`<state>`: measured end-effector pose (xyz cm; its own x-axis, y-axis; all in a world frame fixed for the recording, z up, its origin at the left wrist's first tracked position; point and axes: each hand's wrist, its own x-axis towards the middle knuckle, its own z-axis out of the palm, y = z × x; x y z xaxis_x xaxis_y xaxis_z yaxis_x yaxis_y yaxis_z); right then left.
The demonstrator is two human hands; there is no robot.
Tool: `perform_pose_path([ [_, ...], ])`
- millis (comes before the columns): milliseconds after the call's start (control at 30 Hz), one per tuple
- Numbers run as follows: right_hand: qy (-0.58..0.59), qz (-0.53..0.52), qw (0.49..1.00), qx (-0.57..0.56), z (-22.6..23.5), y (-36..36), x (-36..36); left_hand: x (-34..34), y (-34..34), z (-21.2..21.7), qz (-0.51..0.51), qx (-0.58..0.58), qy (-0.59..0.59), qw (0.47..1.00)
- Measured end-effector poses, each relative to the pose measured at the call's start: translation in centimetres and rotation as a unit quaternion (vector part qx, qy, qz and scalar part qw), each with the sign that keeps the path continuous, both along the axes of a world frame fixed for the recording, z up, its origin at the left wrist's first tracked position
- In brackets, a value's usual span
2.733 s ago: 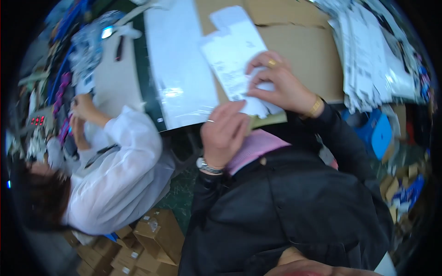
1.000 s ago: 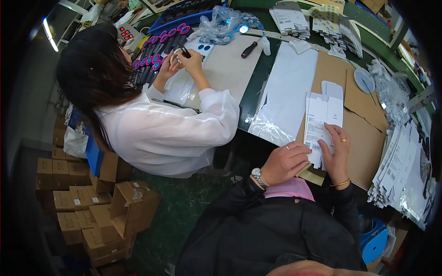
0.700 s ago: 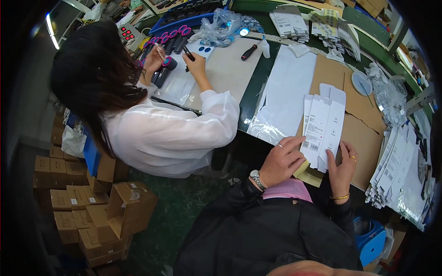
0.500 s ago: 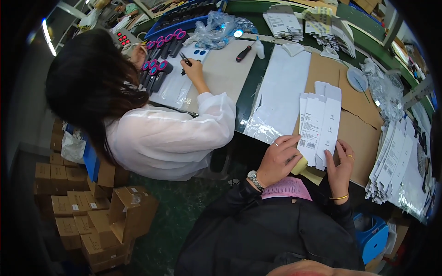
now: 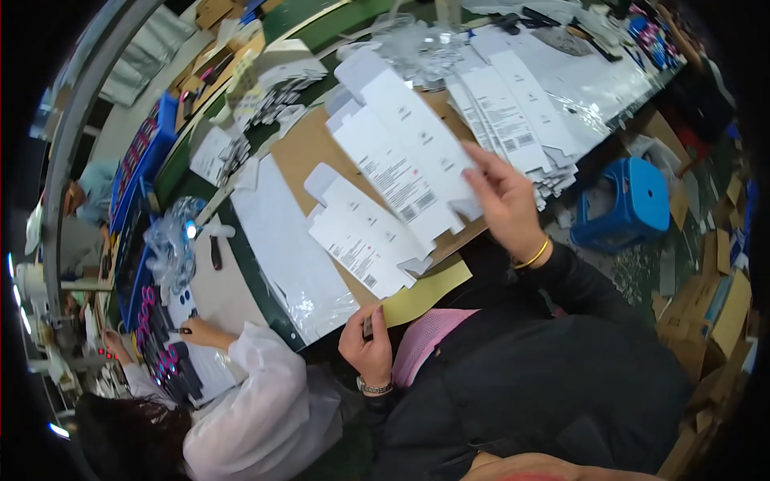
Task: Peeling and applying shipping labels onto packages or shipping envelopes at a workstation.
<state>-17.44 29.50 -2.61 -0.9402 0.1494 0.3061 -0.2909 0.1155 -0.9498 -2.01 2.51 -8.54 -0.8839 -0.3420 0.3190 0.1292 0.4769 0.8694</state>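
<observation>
My right hand (image 5: pixel 507 200) pinches the right edge of a flat, unfolded white carton (image 5: pixel 405 152) with printed panels, held tilted above the table. A second flat white carton (image 5: pixel 353 236) lies on the brown cardboard sheet (image 5: pixel 301 148), partly covered by the first. At the table's front edge, my left hand (image 5: pixel 366 346) grips the left end of a yellow paper sheet (image 5: pixel 429 293) between thumb and fingers. Something small and dark shows at those fingertips; I cannot make out what it is.
A stack of flat cartons (image 5: pixel 501 112) lies at the right, with a blue stool (image 5: pixel 622 204) beyond the table's edge. At left, a co-worker in a white top (image 5: pixel 249 401) works over dark handles with pink rings. Crumpled clear plastic (image 5: pixel 417 48) sits at the back.
The view has swung right. My right hand has lifted a carton off the one beneath and moved it toward the right-hand stack. My left hand has left the cartons and holds the yellow sheet.
</observation>
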Motion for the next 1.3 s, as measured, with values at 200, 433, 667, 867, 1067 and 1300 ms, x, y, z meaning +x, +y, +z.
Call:
perform_pose_path([
  [200, 0.034, -0.156, 0.987, -0.003, 1.2, 8.3, -1.5, 0.6, 0.4, 0.5, -0.008, 0.026, -0.02, 0.999],
  [433, 0.226, -0.347, 0.742, 0.527, 3.1, 10.5, -1.4, 0.3, 0.4, 0.2, -0.035, -0.021, -0.038, 0.998],
  [667, 0.055, 0.35, 0.926, 0.133, 2.0, -0.6, 4.3, 0.4, 0.9, 1.6, -0.073, 0.096, -0.07, 0.99],
  [867, -0.029, 0.432, 0.887, 0.157, 0.2, -2.6, 5.0, 1.0, 1.1, 1.6, -0.07, 0.271, -0.048, 0.959],
  [1067, 0.283, 0.208, 0.877, 0.329, 1.8, -3.4, 4.0, 0.6, 1.7, 2.0, -0.1, 0.348, -0.058, 0.93],
  [1300, 0.217, 0.311, 0.887, 0.262, 0.1, -4.7, 5.1, 0.4, 2.7, 1.5, -0.084, 0.398, -0.124, 0.905],
])
